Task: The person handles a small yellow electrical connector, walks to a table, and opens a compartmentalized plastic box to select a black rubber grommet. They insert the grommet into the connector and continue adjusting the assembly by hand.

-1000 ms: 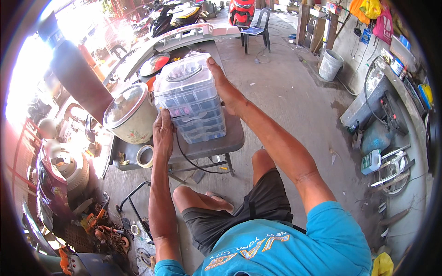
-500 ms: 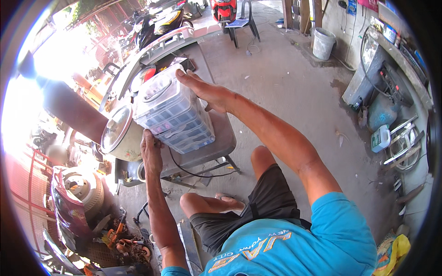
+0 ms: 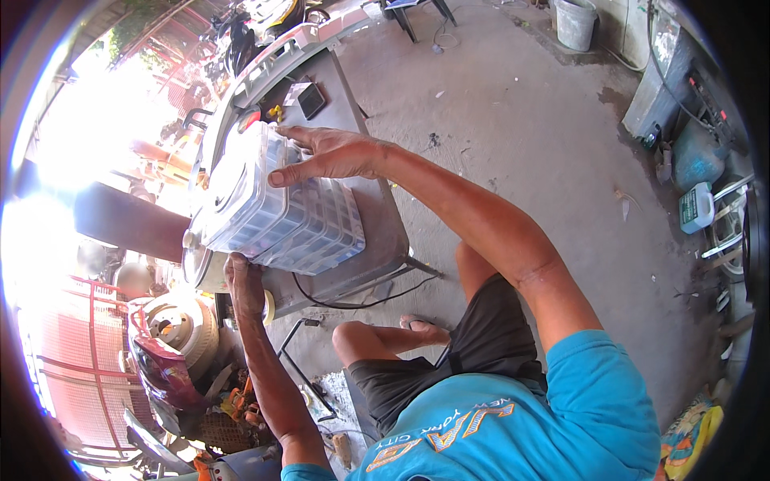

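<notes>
A clear plastic storage case [image 3: 309, 228], with stacked compartment layers and a pale lid, leans to the left over the grey table [image 3: 381, 232]. My right hand [image 3: 337, 152] clasps its upper right side, thumb on the near face and fingers toward the far edge. At the lid's near left corner my left hand [image 3: 245, 284] is closed around the edge, its fingertips partly hidden. Small contents show blurred through the case walls. Just behind its left side, a lidded pot [image 3: 210, 271] is mostly covered by the case.
A small dark-screened device [image 3: 308, 99] lies at the table's far end. A black cable [image 3: 345, 305] hangs off the near edge. Wheel rims [image 3: 186, 325] and scrap parts crowd the lower left. A bucket [image 3: 575, 26] and a blue jug [image 3: 696, 208] stand along the right.
The case has shifted left and toward me and tipped further left, both hands moving with it. My right hand's thumb now shows on the near side. The whole view has turned somewhat downward.
</notes>
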`<state>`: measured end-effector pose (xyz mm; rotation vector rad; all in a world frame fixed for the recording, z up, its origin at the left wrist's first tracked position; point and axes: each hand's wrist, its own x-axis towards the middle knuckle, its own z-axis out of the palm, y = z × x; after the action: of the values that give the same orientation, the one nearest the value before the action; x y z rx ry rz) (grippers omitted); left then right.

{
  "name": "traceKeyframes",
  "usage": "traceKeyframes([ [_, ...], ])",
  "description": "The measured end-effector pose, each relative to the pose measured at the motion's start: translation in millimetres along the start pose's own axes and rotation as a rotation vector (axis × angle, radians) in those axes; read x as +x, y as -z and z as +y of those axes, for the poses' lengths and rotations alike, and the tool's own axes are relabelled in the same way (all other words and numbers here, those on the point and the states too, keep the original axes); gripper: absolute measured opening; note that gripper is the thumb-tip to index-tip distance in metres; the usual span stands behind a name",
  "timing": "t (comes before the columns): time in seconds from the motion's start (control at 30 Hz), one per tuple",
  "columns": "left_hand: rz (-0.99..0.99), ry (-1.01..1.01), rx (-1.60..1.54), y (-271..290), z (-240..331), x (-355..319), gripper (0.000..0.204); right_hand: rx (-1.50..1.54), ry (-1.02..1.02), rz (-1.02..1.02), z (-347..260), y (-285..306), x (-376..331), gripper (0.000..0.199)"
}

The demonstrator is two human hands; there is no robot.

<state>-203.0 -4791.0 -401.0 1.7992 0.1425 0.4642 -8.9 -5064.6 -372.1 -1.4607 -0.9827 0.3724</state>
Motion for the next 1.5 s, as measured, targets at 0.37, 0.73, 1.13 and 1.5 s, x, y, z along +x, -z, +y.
traceKeyframes([
  [0.37,0.105,0.008,0.241,-4,15,-2,0.071,-0.021,0.045,0.139,23,-14,6,0.147],
  [0.73,0.102,-0.058,0.412,-4,20,-3,0.082,0.007,0.037,0.133,22,-21,1,0.146],
  [1.13,0.126,-0.050,0.049,-12,24,-7,0.077,0.018,0.040,0.125,28,-30,6,0.147],
  [1.5,0.085,0.010,0.165,4,6,-12,0.078,0.015,0.032,0.142,17,-29,5,0.145],
])
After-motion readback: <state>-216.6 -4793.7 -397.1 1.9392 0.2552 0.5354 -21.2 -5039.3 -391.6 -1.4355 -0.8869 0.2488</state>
